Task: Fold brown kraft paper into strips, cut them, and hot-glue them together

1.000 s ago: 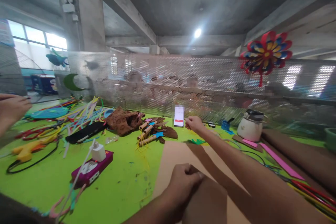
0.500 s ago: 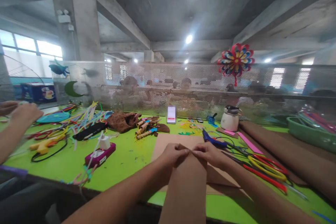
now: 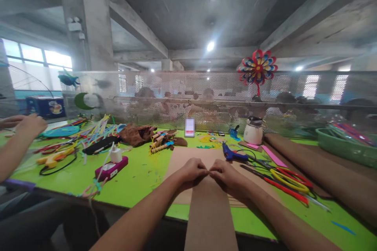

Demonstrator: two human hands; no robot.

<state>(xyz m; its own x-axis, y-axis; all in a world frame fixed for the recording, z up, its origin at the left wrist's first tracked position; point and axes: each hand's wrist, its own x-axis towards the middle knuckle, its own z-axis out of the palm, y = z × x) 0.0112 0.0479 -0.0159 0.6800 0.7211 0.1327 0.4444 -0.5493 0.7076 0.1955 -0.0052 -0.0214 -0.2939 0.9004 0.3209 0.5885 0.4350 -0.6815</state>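
Brown card in a long strip (image 3: pixel 210 219) reaches from the bottom of the view, over the table edge, up to the person's hands. Left hand (image 3: pixel 192 171) and right hand (image 3: pixel 226 177) nearly meet at its far end, each pinching the strip between thumb and fingers. Beneath them, wider brown sheets (image 3: pixel 179 160) lie on the green table (image 3: pixel 141 182). Right of the sheets are red- and yellow-handled scissors (image 3: pixel 288 180), then a blue glue gun (image 3: pixel 235 156). Farther back, a phone (image 3: pixel 190 127) stands upright before a perforated screen (image 3: pixel 179 82).
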